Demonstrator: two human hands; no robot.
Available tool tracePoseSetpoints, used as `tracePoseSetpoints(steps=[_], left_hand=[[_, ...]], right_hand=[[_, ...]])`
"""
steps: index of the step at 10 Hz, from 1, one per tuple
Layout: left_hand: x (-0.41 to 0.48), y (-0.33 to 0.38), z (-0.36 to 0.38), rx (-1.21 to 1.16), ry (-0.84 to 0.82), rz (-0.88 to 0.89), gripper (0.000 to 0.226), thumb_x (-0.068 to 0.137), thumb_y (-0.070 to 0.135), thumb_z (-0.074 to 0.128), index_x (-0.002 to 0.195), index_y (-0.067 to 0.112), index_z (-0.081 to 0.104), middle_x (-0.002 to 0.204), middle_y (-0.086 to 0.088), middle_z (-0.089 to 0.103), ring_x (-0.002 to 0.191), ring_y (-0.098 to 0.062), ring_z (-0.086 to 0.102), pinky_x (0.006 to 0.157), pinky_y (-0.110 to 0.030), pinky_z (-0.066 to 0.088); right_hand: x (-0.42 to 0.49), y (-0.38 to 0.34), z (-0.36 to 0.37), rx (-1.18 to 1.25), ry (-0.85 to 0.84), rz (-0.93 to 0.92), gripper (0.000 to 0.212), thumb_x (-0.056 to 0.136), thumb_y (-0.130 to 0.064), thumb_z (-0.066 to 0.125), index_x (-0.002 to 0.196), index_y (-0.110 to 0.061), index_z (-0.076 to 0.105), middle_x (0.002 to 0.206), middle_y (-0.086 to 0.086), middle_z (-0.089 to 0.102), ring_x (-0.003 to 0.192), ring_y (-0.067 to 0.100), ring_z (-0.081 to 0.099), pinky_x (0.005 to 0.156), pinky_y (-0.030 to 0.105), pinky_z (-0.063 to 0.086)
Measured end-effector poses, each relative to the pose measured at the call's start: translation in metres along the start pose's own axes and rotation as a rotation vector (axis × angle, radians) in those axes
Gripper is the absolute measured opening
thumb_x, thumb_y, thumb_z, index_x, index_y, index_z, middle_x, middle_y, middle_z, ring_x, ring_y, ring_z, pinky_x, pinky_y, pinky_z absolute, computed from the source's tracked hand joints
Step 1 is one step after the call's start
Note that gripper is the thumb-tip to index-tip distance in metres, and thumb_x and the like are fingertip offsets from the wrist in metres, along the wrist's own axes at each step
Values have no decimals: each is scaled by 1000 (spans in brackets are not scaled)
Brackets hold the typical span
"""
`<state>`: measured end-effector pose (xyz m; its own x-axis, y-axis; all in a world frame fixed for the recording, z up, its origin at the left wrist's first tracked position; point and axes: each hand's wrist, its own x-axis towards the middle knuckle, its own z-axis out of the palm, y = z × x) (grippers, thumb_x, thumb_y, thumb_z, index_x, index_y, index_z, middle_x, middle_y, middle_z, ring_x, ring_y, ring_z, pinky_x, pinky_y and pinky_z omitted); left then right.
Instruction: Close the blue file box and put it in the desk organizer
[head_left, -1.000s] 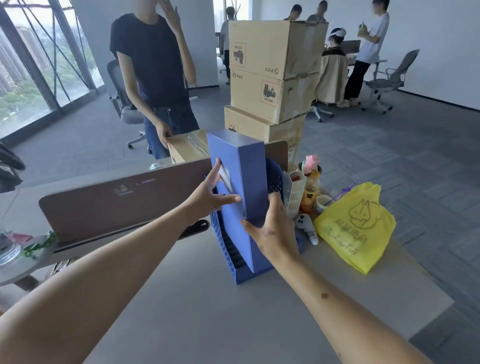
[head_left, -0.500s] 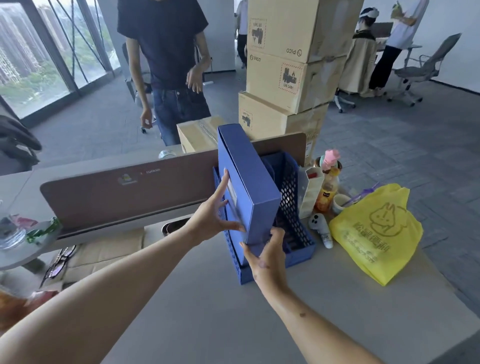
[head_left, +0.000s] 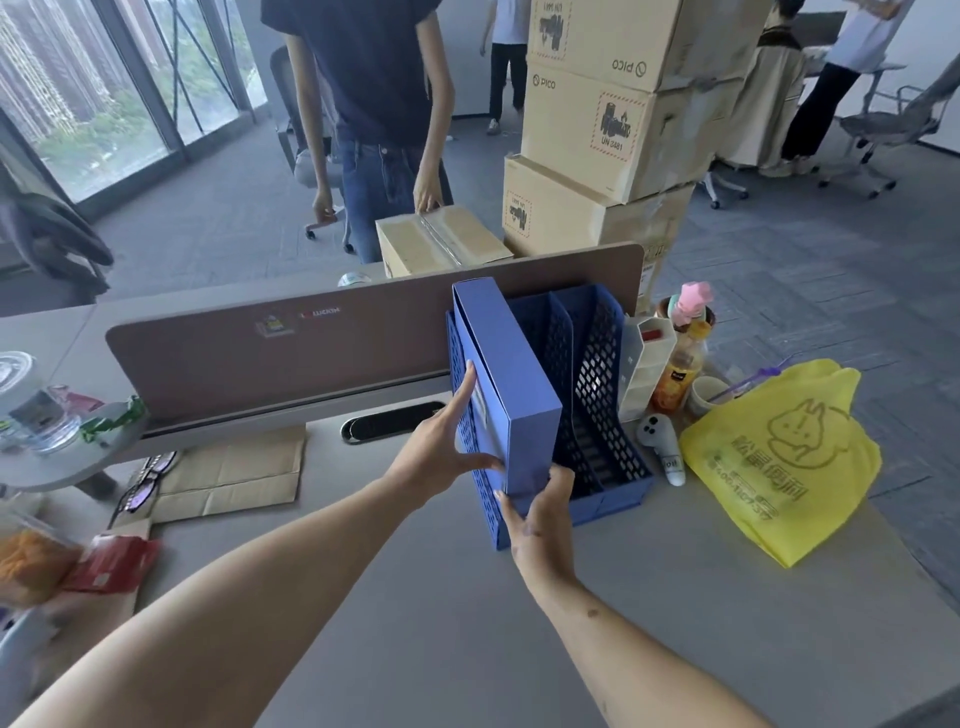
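Observation:
The blue file box is closed and stands upright in the leftmost slot of the blue mesh desk organizer, against the brown desk divider. My left hand presses flat on the organizer's left mesh wall, thumb on the box's front edge. My right hand cups the box's lower front corner from below. The organizer's two right slots hold nothing.
A yellow bag, a white controller, a bottle and a white holder sit right of the organizer. Brown paper, glasses and snack packets lie left. A person and stacked cartons stand behind the divider.
The file box has sunk lower into the organizer's left slot, with both hands following it down. The view has tilted downward. The person behind has bent to a carton.

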<state>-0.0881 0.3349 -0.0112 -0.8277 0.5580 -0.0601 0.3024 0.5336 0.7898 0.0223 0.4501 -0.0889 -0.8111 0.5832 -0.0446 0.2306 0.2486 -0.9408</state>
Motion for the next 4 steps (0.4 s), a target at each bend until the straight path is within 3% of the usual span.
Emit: tracePoseSetpoints(steps=[1, 2, 3, 4], left_hand=[[-4, 1, -4, 6, 8, -7, 123, 71, 33, 86, 146, 60, -8, 162, 11, 23, 147, -24, 31, 116, -49, 32], [-10, 1, -9, 13, -6, -13, 118, 73, 34, 85, 145, 62, -4, 161, 8, 28, 146, -23, 33, 116, -50, 33], [-19, -3, -14, 26, 56, -35, 90, 78, 38, 79, 149, 48, 26, 145, 2, 55, 135, -23, 49, 111, -44, 40], [-41, -1, -23, 30, 165, 49, 45, 87, 29, 71, 129, 42, 60, 118, 14, 71, 115, -9, 63, 102, -35, 48]], right_hand=[[1, -4, -3, -66, 7, 21, 55, 82, -28, 73, 124, -22, 38, 109, 1, 58, 92, 24, 59, 81, 40, 51], [5, -10, -7, -129, -15, -30, 50, 81, -23, 75, 110, -24, 35, 109, -2, 53, 92, 19, 56, 78, 33, 50], [4, -27, -26, -195, -60, -103, 71, 76, -42, 78, 128, -21, 33, 127, -3, 51, 113, 17, 55, 88, 36, 53], [-13, -68, -61, -5, 4, -306, 70, 77, -36, 80, 132, -23, 39, 132, -7, 50, 126, 11, 50, 107, 37, 45]])
